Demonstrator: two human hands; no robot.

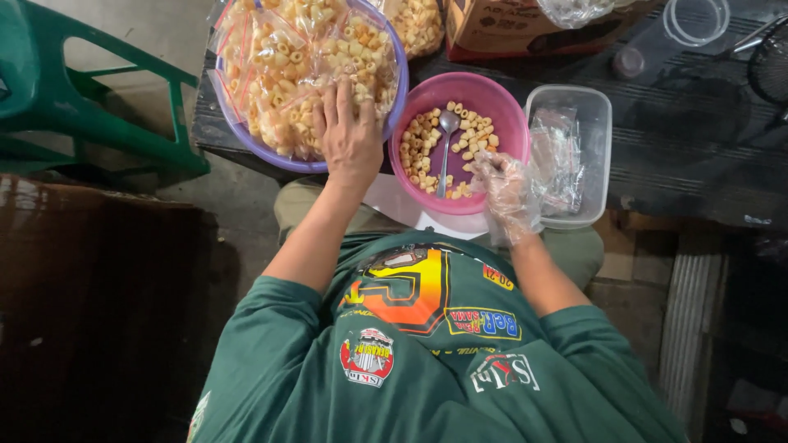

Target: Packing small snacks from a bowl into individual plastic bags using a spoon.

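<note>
Head view: left hand (pixel 349 135) presses snack bags (pixel 304 61); right hand (pixel 507 193) perhaps touches pink bowl (pixel 509 115).

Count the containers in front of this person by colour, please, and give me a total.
Purple basin, under the bare left hand: 1
Pink bowl, by the gloved right hand: 1
Clear plastic tub: 1
Total: 3

Dark green long-sleeved jersey (pixel 427 361), sleeves pushed up above elbows, forearms bare. Chest covered in printed patches: large orange-yellow-black graphic at centre, round red-white badge, blue-yellow label, small red tag, white lettering. Olive-grey trousers (pixel 579 250) at knees. Left hand (pixel 350 135) bare. Right hand (pixel 507 193) in thin, clear, crinkled plastic glove reaching past wrist.
</note>
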